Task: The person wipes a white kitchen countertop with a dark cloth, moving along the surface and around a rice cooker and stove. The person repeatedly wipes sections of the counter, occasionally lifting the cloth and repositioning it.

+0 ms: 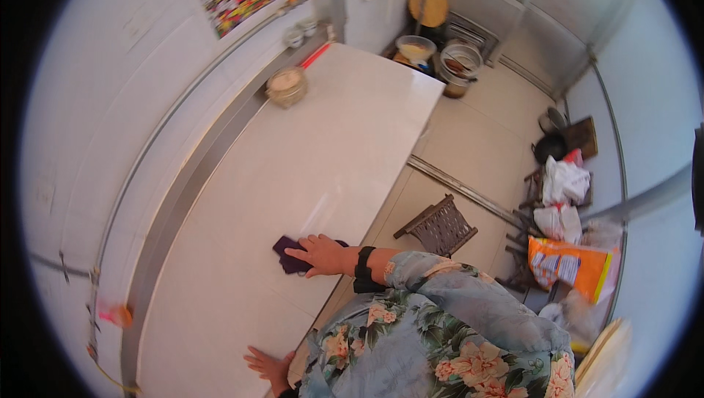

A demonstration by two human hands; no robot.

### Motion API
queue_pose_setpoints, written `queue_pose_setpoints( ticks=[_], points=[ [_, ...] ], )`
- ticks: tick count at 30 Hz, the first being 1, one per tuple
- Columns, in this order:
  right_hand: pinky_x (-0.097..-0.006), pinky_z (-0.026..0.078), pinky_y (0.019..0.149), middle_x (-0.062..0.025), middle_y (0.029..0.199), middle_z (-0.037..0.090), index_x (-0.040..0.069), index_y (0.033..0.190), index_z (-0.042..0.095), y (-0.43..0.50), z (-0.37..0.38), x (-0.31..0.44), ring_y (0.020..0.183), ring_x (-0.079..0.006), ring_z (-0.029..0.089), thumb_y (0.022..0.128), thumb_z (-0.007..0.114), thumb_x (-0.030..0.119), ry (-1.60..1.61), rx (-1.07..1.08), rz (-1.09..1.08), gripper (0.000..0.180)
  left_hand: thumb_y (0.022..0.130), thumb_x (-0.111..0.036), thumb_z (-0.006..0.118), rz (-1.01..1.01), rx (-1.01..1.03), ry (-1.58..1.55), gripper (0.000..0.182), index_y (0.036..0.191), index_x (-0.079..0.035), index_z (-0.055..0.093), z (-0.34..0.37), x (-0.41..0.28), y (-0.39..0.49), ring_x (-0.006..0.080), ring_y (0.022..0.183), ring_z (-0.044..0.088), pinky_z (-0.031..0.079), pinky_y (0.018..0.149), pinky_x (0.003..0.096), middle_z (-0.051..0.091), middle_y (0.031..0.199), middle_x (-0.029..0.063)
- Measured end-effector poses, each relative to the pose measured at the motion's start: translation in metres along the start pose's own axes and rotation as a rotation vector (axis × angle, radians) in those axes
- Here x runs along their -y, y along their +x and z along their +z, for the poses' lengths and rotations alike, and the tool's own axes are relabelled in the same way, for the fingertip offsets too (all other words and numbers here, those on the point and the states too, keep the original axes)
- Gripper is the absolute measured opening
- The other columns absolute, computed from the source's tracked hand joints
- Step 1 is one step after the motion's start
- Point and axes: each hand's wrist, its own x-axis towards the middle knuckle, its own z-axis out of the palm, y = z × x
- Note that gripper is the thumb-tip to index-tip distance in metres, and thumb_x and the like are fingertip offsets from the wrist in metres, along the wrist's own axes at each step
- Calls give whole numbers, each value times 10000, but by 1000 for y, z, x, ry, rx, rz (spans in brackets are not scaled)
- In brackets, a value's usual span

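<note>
A dark purple cloth [287, 261] lies on the long white tabletop [297, 178], close to the front edge. My right hand [318, 255] presses down on it with fingers spread, and part of the cloth sticks out past the hand. Nearer to my body, my left hand [268, 364] rests at the table's edge, fingers apart, holding nothing. A black band circles my right wrist.
At the table's far left edge stand a jar-like container [287, 87] and a red-handled thing [315, 56]. On the floor are a woven folding stool [440, 224], an orange bag [569, 266], white bags [565, 180], pots and bowls [461, 62].
</note>
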Motion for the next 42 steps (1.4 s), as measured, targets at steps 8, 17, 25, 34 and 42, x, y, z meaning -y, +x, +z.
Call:
queue_pose_setpoints(
  ticks=[8,17,25,34,42],
  points=[
    [-428,375,1074,-193,1350,516,27,1381,444,-134,-89,-158,1254,-364,476,782,737,184,29,-647,503,685,1022,-219,286,9,-717,805,461,1470,-238,393,44,-3,-16,235,1154,582,514,875,447,479,1441,93],
    [-436,363,1084,-248,1369,480,-28,1351,442,-446,-239,-290,1281,-384,450,800,721,307,-381,-725,1400,702,963,-318,402,88,-424,539,542,1472,-137,354,15,-14,-20,327,1271,481,427,1010,488,469,1410,123],
    [-460,484,935,-284,1144,622,-45,1137,599,-610,-240,-279,1110,-412,590,768,711,399,-281,-619,1746,588,703,-371,657,168,-188,337,955,1504,-138,192,15,-7,12,407,1343,305,331,1058,539,262,1475,219],
    [-433,448,1003,-247,1360,505,31,1302,539,-588,-157,-366,1220,-378,531,873,576,410,-174,314,1372,573,411,-430,944,150,-30,103,1495,1541,-139,10,16,46,40,497,1424,107,224,1113,596,28,1549,326],
    [-343,535,817,-163,1150,649,41,1403,439,-351,-204,-415,913,-222,673,927,561,332,472,-50,1109,570,390,-365,957,156,-70,47,1437,1525,-82,121,17,45,28,480,1406,208,279,1133,475,149,1510,365]
  ],
)
